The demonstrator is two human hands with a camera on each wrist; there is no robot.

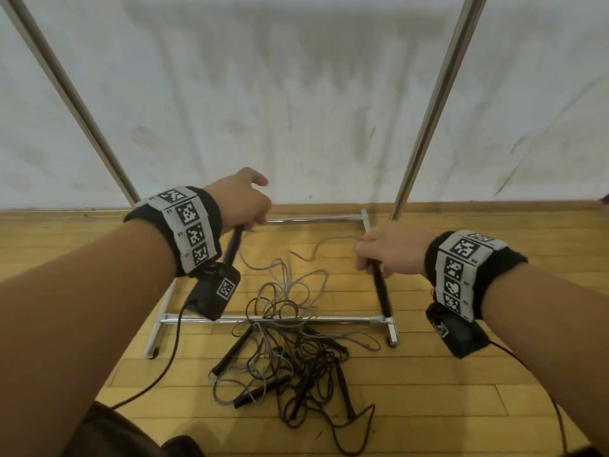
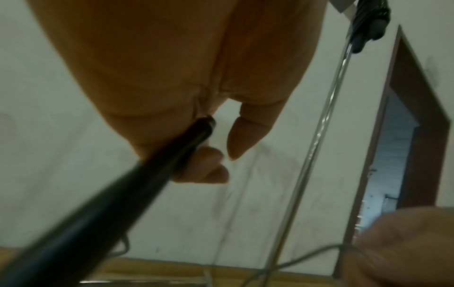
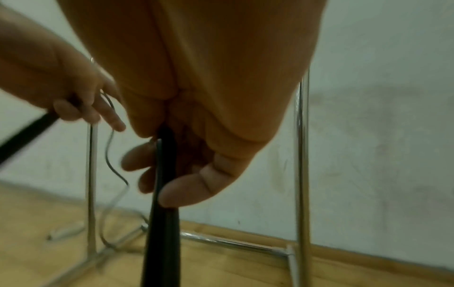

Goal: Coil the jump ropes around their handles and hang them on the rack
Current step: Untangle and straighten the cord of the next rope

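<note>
Holding one black handle each: left hand (image 1: 242, 206) curled round the left handle (image 1: 233, 244), right hand (image 1: 392, 247) curled round the right handle (image 1: 382, 288), both grips clamped. Grey rope (image 1: 296, 258) runs between them, sagging into the tangled pile of ropes (image 1: 296, 351) on the wood floor (image 1: 461, 390), across the rack (image 1: 428, 110) base bar.

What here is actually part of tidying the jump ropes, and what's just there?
Part of the job:
- left hand gripping a black handle
- right hand gripping the other handle
- grey rope hanging between them
- tangled pile of ropes on the floor
- rack

Just there:
- wall
- wood floor
- wrist cameras
</note>
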